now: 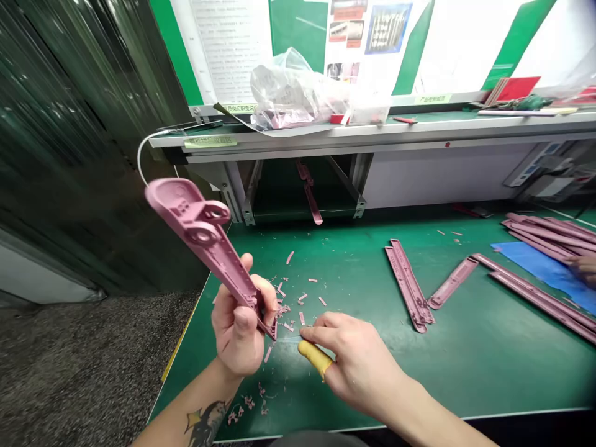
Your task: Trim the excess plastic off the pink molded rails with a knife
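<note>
- A pink plastic moulding (200, 239) is gripped in the closed left hand (237, 329).
- A thin blade (288, 339) is pinched by the right hand (358, 363), just beside the moulding's lower end.
- Pink offcuts (298, 298) are scattered beneath both hands.

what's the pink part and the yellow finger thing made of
The pink part looks like moulded plastic with a matte finish: crisp ribs and bosses, and pink shavings nearby fit that. The yellow finger cot on the right hand looks like thin latex or similar rubber, smooth and snug, though the look can't settle which.
</note>
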Demonstrator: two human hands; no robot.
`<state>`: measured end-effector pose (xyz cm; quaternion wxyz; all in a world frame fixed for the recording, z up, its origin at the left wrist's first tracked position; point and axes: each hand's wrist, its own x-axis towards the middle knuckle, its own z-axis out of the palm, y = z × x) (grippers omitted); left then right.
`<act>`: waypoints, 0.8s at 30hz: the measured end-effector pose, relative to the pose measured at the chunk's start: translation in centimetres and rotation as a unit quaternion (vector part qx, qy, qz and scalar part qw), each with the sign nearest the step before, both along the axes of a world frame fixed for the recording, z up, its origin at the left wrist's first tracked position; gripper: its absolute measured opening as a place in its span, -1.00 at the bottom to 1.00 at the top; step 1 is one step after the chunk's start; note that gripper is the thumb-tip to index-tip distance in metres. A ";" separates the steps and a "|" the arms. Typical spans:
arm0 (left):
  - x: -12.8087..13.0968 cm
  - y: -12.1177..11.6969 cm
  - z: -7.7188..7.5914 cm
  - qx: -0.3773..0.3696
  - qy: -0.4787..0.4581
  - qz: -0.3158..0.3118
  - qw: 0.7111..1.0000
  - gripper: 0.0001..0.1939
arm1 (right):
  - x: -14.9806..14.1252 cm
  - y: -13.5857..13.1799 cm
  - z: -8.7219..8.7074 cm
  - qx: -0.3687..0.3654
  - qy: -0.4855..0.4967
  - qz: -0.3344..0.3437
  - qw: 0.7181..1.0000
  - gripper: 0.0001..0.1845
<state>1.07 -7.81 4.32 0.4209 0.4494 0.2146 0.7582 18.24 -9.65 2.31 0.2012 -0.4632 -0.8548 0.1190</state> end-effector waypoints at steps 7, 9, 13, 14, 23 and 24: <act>2.8 -1.2 -0.9 0.000 0.026 -0.021 0.999 -0.56 | 2.1 -0.1 -0.4 0.011 0.009 -0.042 0.999 -0.82; 3.4 -1.7 -1.0 0.003 0.028 -0.035 0.999 -0.58 | 2.7 -0.2 -0.7 0.022 0.018 -0.054 0.998 -0.83; 3.9 -2.3 -0.9 0.012 0.020 -0.043 0.999 -0.58 | 3.9 -0.3 -1.0 0.045 0.059 -0.059 0.996 -0.82; 3.8 -2.4 -0.7 0.024 0.019 -0.044 0.999 -0.57 | 4.2 -0.3 -1.1 0.038 0.083 -0.044 0.995 -0.81; 2.1 -0.3 0.7 0.043 -0.071 -0.083 0.993 -0.54 | 1.5 -1.3 -2.5 -0.111 0.386 0.008 0.916 -0.61; 2.0 0.3 0.7 0.017 -0.098 -0.083 0.992 -0.56 | 0.5 -1.5 -2.5 -0.094 0.377 0.033 0.921 -0.55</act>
